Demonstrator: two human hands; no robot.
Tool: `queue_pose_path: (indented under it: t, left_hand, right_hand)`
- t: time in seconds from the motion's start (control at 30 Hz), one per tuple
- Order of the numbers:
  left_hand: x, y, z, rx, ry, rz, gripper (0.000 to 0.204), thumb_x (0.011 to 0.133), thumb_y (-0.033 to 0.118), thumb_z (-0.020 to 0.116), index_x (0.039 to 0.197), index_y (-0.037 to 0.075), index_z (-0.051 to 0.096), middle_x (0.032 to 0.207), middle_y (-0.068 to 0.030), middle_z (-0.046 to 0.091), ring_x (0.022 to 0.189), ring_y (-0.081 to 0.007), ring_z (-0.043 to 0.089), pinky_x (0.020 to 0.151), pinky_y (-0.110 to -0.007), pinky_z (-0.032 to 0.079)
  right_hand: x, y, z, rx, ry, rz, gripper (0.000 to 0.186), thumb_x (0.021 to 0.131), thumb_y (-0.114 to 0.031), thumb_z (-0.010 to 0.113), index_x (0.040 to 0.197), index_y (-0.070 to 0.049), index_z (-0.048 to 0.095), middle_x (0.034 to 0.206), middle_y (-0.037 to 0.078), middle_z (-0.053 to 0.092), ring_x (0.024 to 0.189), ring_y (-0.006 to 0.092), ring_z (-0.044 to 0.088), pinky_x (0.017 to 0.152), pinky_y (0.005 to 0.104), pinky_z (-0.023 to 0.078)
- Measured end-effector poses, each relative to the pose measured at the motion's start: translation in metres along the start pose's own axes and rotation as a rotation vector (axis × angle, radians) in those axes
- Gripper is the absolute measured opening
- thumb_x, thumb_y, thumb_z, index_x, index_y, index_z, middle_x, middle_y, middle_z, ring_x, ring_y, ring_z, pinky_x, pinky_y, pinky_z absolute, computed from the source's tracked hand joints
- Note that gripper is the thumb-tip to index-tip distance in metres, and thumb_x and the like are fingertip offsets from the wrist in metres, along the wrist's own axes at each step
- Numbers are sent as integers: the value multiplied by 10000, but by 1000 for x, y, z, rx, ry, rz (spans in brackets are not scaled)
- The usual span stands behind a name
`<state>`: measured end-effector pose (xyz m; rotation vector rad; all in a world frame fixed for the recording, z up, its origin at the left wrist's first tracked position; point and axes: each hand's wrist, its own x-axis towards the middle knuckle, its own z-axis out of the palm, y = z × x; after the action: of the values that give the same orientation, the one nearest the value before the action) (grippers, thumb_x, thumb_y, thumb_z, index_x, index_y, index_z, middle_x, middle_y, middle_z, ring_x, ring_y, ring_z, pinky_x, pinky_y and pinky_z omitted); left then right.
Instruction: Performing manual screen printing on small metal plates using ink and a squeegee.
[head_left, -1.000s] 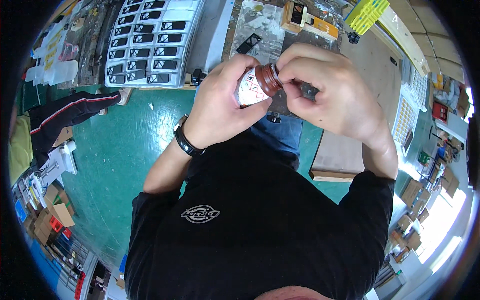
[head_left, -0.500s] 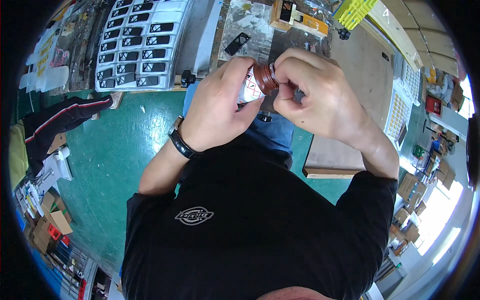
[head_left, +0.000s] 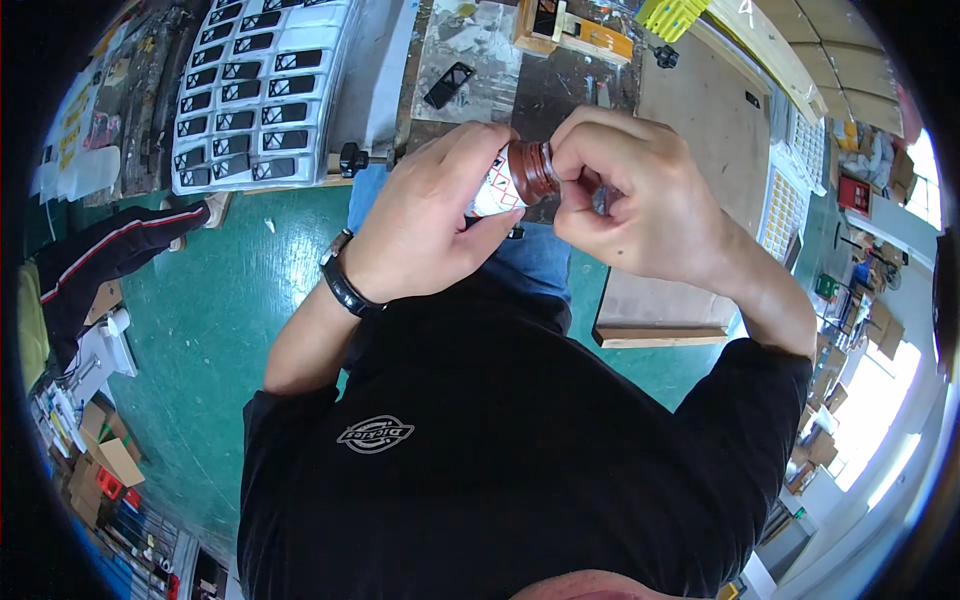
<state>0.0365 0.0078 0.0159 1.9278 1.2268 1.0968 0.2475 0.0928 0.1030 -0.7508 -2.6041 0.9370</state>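
My left hand (head_left: 430, 215) is wrapped around a small brown bottle (head_left: 512, 178) with a white label, holding it on its side in front of my chest. A black watch (head_left: 343, 282) sits on that wrist. My right hand (head_left: 640, 205) is closed at the bottle's neck end, fingertips pinched right against the brown threaded top. What the right fingers hold there is hidden by the fingers themselves.
A workbench (head_left: 545, 85) lies ahead with a wooden box (head_left: 570, 28) and a small black piece (head_left: 449, 84). White trays of black parts (head_left: 255, 90) stand at the upper left. A wooden board (head_left: 690, 130) is on the right, green floor (head_left: 230, 300) below.
Both hands and the bottle sit slightly lower and further right in view. The right fingers have shifted a little at the bottle's neck; the grip of the left hand is unchanged.
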Motion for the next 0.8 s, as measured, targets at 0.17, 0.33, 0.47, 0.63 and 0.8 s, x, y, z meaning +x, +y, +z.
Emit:
queue_pose_path:
  t: [0.17, 0.33, 0.47, 0.63, 0.8]
  left_hand:
    - [1, -1, -2, -39, -61, 25, 542, 792, 45, 775, 1289, 24, 562, 1108, -151, 667, 897, -369, 665, 797, -423, 517]
    - [1, 1, -2, -59, -97, 31, 535, 797, 48, 776, 1287, 24, 562, 1105, -147, 664, 885, -363, 660, 790, -422, 513]
    - [1, 1, 0, -69, -113, 39, 524, 801, 50, 777, 1280, 26, 564, 1100, -144, 663, 876, -358, 656, 786, -419, 511]
    - [1, 3, 1, -98, -134, 50, 501, 807, 52, 782, 1262, 32, 572, 1097, -141, 663, 869, -350, 652, 783, -414, 509]
    - [1, 2, 1, -143, -196, 32, 512, 809, 59, 805, 1269, 21, 585, 1144, -149, 674, 914, -342, 664, 814, -401, 524]
  right_hand:
    - [-9, -5, -3, 26, -36, 61, 242, 679, 159, 655, 826, -23, 595, 890, 42, 652, 622, 150, 479, 552, 268, 372]
    - [-15, 0, -1, 74, -23, 52, 244, 678, 163, 663, 821, -25, 604, 901, 39, 662, 626, 140, 480, 553, 265, 368]
    - [-18, 1, -2, 112, -15, 40, 241, 679, 165, 668, 812, -25, 604, 905, 38, 666, 625, 138, 483, 556, 264, 371]
    - [-20, -2, -5, 141, -12, 38, 211, 690, 122, 703, 789, -32, 598, 833, 36, 640, 596, 156, 491, 550, 278, 396]
    - [-26, -5, -6, 153, -29, 50, 202, 694, 120, 707, 785, -28, 604, 824, 39, 641, 602, 158, 500, 559, 275, 405]
